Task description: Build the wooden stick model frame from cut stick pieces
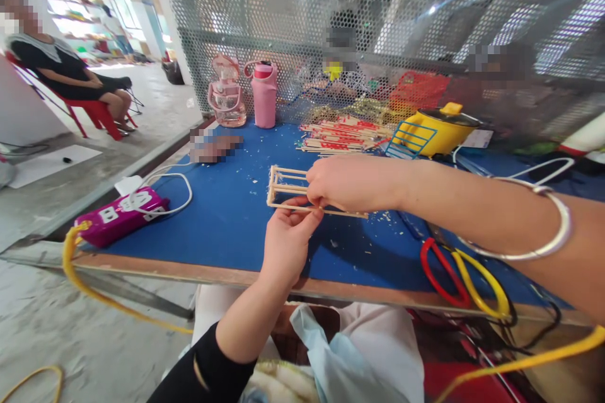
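Over the blue table top I hold a small open frame of thin wooden sticks (289, 189), its left end joined into an upright square. My left hand (288, 236) pinches the lower front stick from below. From above and the right, my right hand (338, 182) has its fingers closed on the same frame, hiding its middle. One stick runs out past the right hand's fingers. Both hands nearly touch at the front stick. Whitish strands cling to the left-end joints.
Behind my hands lies a pile of red-printed sticks (345, 135), near a blue wire rack (411, 140) and a yellow pot (439, 132). Scissors (466, 280) rest at the front right. A purple power strip (123, 217) and pink bottles (265, 94) are leftward. Perforated metal (283, 12) screens the back.
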